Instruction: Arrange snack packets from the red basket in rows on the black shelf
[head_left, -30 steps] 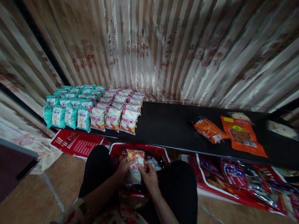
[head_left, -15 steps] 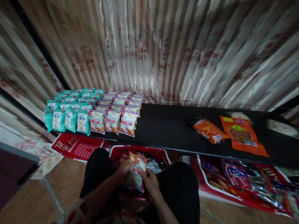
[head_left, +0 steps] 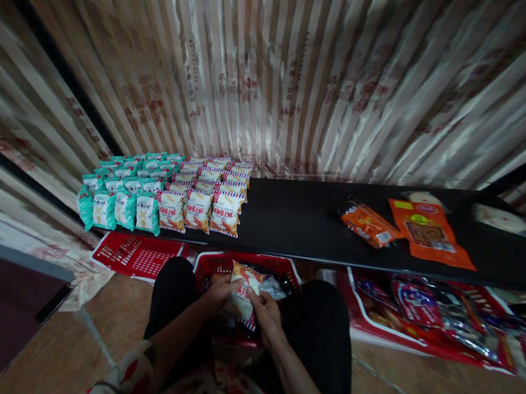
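A white and orange snack bag (head_left: 241,304) with a striped edge is gripped on both sides, above a red basket (head_left: 204,264) between my knees. My left hand (head_left: 221,295) is closed on its left side, and my right hand (head_left: 265,313) is closed on its right side with the thumb on the front. Other packets, one of them silvery (head_left: 272,287), lie in the basket under the bag. On the black shelf ahead stand rows of matching striped bags (head_left: 197,208), beside rows of teal snack bags (head_left: 146,214).
Farther right on the black shelf (head_left: 291,219) lie an orange packet (head_left: 368,223), a larger orange bag (head_left: 429,234) and a pale round item (head_left: 502,220). Below are a red basket of packets (head_left: 420,305) and another red basket (head_left: 139,253) at left. A striped curtain (head_left: 241,60) hangs behind.
The view has shifted slightly. Both hands keep hold of the snack bag over the basket, with hardly any movement.
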The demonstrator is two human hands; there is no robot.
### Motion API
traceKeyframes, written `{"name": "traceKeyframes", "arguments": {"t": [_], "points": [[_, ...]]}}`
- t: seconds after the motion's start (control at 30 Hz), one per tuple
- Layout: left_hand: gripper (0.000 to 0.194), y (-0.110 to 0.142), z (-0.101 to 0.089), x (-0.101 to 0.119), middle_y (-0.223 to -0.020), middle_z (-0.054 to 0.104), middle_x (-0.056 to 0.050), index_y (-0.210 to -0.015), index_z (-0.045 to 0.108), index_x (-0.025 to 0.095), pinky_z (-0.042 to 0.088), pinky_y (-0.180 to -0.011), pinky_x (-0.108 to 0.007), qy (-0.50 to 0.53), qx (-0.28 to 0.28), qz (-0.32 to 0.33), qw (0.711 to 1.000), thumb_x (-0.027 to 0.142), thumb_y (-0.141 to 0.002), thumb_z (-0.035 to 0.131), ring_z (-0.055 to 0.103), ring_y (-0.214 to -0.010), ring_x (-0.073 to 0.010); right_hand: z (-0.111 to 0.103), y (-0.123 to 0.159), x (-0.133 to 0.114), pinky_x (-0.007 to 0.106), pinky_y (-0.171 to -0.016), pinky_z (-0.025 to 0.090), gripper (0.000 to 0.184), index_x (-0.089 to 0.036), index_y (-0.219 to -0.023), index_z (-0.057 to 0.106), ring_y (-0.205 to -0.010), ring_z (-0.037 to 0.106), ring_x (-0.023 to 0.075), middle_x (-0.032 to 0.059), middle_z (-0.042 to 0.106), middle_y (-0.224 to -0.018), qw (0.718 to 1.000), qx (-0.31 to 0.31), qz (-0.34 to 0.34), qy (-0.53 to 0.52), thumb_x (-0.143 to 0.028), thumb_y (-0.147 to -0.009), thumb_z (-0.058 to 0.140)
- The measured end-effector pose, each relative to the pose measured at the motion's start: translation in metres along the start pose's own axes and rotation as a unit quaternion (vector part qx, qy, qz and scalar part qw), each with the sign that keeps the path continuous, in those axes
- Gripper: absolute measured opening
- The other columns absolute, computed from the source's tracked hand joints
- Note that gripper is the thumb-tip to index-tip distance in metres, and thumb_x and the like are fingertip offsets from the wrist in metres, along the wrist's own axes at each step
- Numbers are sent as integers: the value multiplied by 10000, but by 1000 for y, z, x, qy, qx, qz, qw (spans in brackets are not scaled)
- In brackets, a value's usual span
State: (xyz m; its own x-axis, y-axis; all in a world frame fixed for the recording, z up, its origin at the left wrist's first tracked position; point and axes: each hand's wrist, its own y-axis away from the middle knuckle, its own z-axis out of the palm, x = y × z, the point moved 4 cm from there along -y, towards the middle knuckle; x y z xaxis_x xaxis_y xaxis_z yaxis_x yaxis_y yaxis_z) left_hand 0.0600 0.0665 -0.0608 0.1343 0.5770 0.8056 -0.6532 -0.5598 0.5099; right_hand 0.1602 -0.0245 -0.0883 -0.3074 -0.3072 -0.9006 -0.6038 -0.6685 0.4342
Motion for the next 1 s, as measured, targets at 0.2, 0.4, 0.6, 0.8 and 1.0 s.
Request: {"name": "traceKeyframes", "arguments": {"t": [0.2,0.4,0.6,0.8,1.0], "points": [[604,-8,-3,-8,-751,704,-83,-1010,650,104,465,-606,-286,4,-3,-25,1000,515,-577,741,644,-643,-205,2,2,2,254,-508,450,554,-168,-807,588,-518,578,155,-27,606,-563,996,1,64,-62,-623,-509,698],[567,-11,-9,-12,-740,698,-66,-983,661,120,451,-601,-270,-10,-5,-32,999,507,-577,742,635,-635,-190,3,5,-1,266,-506,454,476,-186,-719,559,-518,597,175,-22,618,-542,993,14,84,-80,-536,-472,766],[506,-6,-15,-14,-780,700,-69,-994,660,127,452,-641,-279,1,-17,-10,1000,468,-627,727,644,-698,-203,9,5,6,276,-512,466,449,-195,-727,549,-543,622,189,-16,639,-545,983,-10,107,-150,-523,-496,751],[475,-9,-17,-16,-767,706,-76,-928,680,115,459,-680,-300,13,3,-12,1000,462,-609,741,639,-673,-196,11,5,7,277,-485,463,431,-217,-650,496,-552,635,205,-9,636,-529,972,13,149,-181,-481,-461,779],[478,-14,-22,-18,-793,707,-87,-916,679,106,454,-711,-306,22,8,1,1000,471,-612,733,648,-728,-216,11,5,1,254,-453,442,421,-208,-654,507,-516,615,179,-20,626,-535,970,40,162,-177,-460,-463,784]]}}
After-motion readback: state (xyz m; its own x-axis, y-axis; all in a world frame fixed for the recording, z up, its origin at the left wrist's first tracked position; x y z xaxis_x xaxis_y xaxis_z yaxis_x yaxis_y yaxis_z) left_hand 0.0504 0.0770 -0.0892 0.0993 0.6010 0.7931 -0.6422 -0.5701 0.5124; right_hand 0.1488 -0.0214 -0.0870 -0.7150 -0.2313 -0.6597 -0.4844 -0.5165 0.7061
